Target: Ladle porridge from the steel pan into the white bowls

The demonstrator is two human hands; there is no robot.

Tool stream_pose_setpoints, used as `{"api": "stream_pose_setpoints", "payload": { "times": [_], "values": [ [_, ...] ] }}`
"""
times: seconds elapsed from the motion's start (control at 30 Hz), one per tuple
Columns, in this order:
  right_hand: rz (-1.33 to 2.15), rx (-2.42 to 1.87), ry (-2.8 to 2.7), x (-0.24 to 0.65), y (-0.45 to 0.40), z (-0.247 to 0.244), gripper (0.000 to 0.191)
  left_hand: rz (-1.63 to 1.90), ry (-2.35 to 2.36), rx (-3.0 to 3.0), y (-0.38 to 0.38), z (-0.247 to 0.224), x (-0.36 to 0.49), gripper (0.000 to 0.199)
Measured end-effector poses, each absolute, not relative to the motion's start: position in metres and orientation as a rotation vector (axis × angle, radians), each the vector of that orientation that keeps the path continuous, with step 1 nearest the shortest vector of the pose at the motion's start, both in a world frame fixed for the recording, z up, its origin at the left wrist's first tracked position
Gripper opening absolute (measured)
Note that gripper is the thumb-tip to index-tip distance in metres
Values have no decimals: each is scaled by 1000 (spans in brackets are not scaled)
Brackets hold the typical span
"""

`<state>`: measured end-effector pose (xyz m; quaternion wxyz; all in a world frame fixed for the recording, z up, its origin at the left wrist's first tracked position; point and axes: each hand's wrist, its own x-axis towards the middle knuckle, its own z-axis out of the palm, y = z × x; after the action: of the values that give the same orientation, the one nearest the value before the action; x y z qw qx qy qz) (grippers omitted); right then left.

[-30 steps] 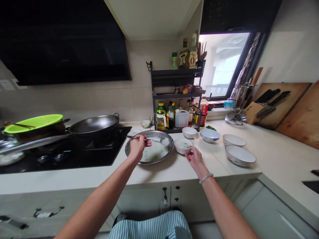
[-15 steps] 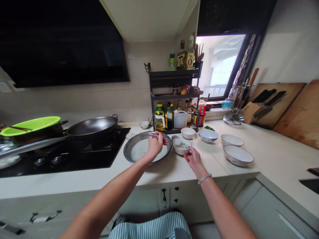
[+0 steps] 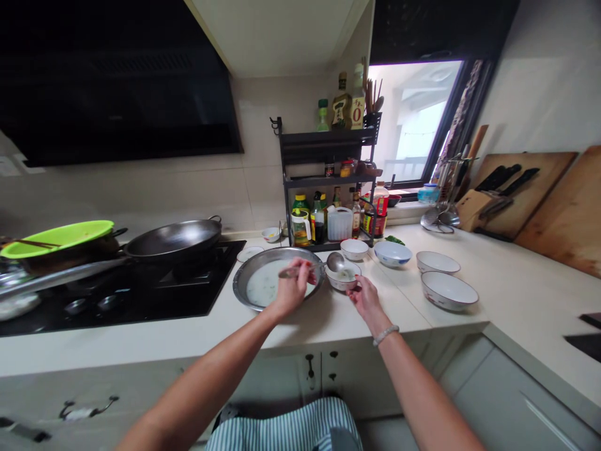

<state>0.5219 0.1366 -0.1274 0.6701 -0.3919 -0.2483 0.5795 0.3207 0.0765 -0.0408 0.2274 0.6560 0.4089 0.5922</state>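
My left hand is closed around the handle of a metal ladle, whose head is over the left rim of a small white bowl. Pale liquid with green bits lies in that bowl. On the bowl's right side, the fingers of my right hand grip the rim and wall while it stands on the counter. A wide metal basin of milky soup with small bits sits below and left of my left hand.
Behind the small bowl stand another white bowl and a blue-patterned bowl; two more bowls are at right. A black rack of bottles stands at the back. A wok rests on the stove at left.
My left hand has lowered and turned the ladle. Its head has shifted slightly up and right, and now looks emptier. My right hand stays on the bowl.
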Motion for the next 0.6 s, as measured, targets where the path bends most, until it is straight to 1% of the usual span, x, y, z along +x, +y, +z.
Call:
{"api": "stream_pose_setpoints", "payload": {
  "times": [0.1, 0.2, 0.37, 0.5, 0.6],
  "values": [
    [1305, -880, -563, 522, 139, -129, 29, 1835, 1134, 1296, 83, -37, 303, 21],
    [1306, -877, -565, 523, 140, -131, 30, 1910, 1171, 1139, 81, -38, 278, 19],
    [1309, -868, -571, 524, 142, -133, 31, 1859, 1329, 1316, 65, -49, 248, 22],
    [1303, -871, -573, 524, 142, -133, 32, 1770, 1454, 1481, 59, -58, 244, 23],
    [1300, -875, -573, 524, 142, -133, 32, 1726, 1468, 1497, 62, -63, 245, 21]
  ]
}}
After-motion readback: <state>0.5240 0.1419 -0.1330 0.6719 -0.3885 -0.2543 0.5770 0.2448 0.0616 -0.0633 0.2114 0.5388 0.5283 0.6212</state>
